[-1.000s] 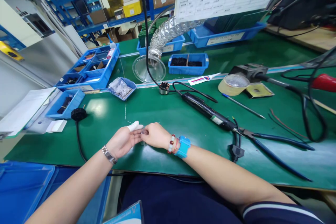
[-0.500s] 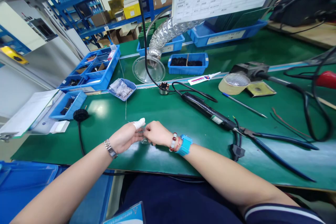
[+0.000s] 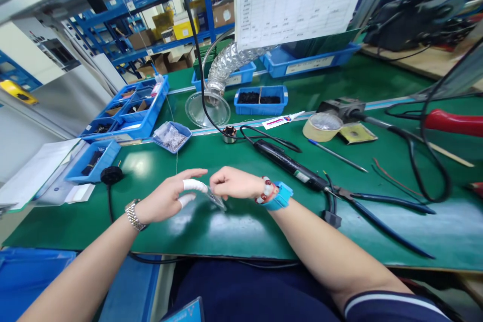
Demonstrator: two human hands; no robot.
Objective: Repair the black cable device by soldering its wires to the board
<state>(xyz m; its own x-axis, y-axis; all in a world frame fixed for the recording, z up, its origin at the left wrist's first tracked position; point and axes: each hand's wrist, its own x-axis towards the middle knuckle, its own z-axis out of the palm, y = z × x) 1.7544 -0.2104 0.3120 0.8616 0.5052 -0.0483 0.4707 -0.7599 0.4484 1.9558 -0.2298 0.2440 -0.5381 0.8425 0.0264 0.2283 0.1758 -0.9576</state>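
Note:
A small clear plastic bag (image 3: 217, 199) hangs tilted over the green bench, its contents too small to make out. My right hand (image 3: 236, 183) pinches its upper edge with thumb and curled fingers. To its left is my left hand (image 3: 168, 198), open, with thumb and fingers apart. White covers wrap its thumb and one finger, and that finger's tip is at the bag's edge; whether they touch I cannot tell. A shallow blue tray (image 3: 182, 147) of similar clear bags sits beyond my left hand. A round metal part with copper windings (image 3: 229, 135) stands beyond my right hand.
To the right lie a soldering iron (image 3: 289, 161), long-handled pliers (image 3: 385, 204), a tape roll (image 3: 322, 127) and cables. A black round connector (image 3: 112, 174) with its cord is at left. Blue bins (image 3: 260, 106) and a silver duct hood (image 3: 207, 109) stand at the back.
My left hand has drawn left and its fingers have spread apart. The bag now shows more between the hands, held by my right hand. The view has shifted slightly.

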